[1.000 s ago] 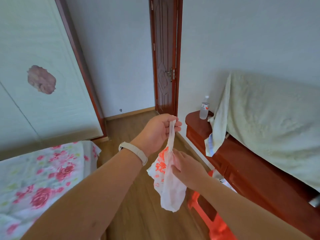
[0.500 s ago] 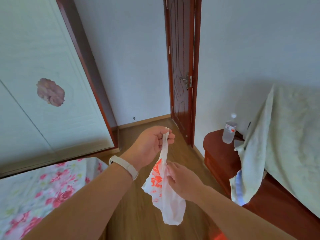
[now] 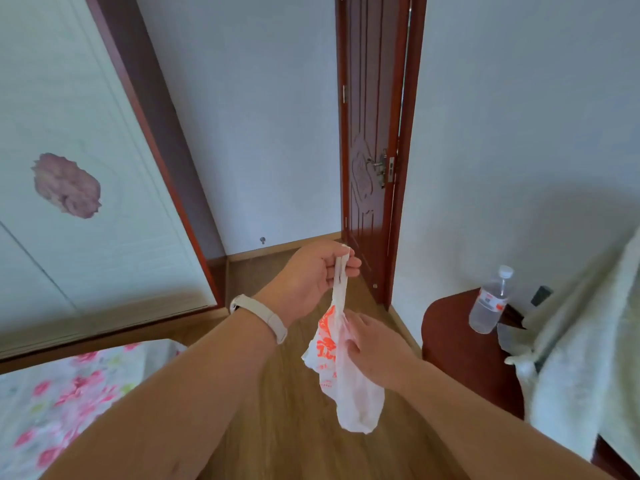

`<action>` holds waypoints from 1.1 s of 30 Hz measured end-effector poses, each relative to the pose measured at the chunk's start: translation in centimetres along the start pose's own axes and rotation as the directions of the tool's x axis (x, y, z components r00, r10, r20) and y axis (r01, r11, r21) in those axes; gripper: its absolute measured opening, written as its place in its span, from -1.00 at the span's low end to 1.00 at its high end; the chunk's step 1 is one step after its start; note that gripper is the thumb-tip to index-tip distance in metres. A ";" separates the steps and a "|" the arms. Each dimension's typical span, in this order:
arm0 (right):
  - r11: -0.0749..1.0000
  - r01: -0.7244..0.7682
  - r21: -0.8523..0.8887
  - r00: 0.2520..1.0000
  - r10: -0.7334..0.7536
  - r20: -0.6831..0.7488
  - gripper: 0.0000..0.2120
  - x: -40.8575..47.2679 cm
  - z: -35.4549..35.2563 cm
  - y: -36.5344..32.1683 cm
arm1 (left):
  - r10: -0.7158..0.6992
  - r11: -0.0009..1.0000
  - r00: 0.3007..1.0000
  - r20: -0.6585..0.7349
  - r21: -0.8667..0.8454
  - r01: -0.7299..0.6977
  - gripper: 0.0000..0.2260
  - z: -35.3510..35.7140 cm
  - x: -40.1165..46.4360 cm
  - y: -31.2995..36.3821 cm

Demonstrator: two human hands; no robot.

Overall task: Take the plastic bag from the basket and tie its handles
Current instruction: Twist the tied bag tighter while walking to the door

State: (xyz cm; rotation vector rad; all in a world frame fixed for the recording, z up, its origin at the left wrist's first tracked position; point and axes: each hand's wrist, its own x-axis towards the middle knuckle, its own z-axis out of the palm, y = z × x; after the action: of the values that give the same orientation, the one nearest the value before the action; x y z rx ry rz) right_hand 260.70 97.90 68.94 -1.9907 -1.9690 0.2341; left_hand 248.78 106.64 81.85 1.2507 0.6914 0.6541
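A white plastic bag [image 3: 349,386] with orange print hangs in the air over the wooden floor. My left hand [image 3: 311,275] pinches the bag's stretched handles at the top, between thumb and fingers. Lower down, my right hand [image 3: 374,351] grips the bag's body from the right side, fingers pressed into the plastic. The bag's bottom dangles free below both hands. No basket is in view.
A dark red wooden cabinet [image 3: 460,344] stands at the right with a water bottle [image 3: 490,301] on it and a pale towel [image 3: 581,368] draped over it. A flower-print bed [image 3: 69,403] lies at lower left. A red-brown door [image 3: 372,150] stands ahead.
The view has tilted up and swung left; the red stool at the bottom has left the picture. Both hands keep their hold on the bag, with the handles pulled a bit straighter.
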 end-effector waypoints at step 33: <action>0.881 -0.435 0.185 0.900 0.430 0.066 -0.58 44.6 4.9 14.6 | -0.155 0.984 0.945 0.288 -0.036 0.173 -0.81 -16.9 49.8 2.6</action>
State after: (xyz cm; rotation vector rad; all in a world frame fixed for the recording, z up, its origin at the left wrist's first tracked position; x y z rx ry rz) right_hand 274.12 142.91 64.38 -2.2744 -1.4192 0.5362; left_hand 267.06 155.68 76.04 1.1869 0.5251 0.3457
